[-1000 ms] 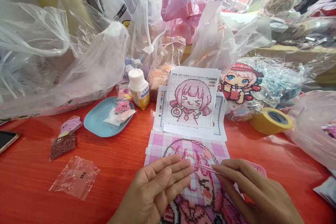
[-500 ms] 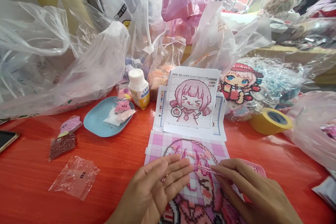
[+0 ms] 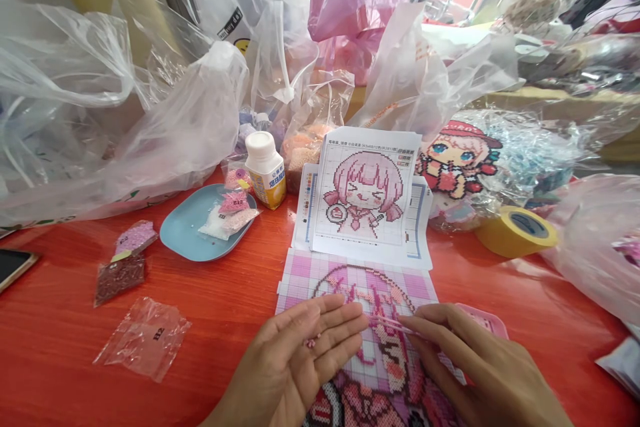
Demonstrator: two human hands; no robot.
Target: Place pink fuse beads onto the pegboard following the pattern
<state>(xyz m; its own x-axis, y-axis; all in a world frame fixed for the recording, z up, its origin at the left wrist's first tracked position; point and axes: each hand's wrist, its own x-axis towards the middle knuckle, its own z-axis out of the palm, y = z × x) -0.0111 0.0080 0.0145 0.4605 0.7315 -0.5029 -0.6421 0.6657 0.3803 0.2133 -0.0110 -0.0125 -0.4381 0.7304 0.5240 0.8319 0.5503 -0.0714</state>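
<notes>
**Pink tweezers poised over the bead picture!**

And from here I see the right hand pinching those tweezers, their long axis running crosswise, tips pointing left, close by the other hand's fingertips. The left hand lies open, palm up, a few small pink beads resting in it! The bead picture sits beneath both on the red bench, the figure's head towards the far side.

Over to the containers: a blue plate carries little bags, a pink one marked E12, a white one. Left of it, a bag of brown beads! A pink tray peeks past the right hand, contents too hidden to tell.
</notes>
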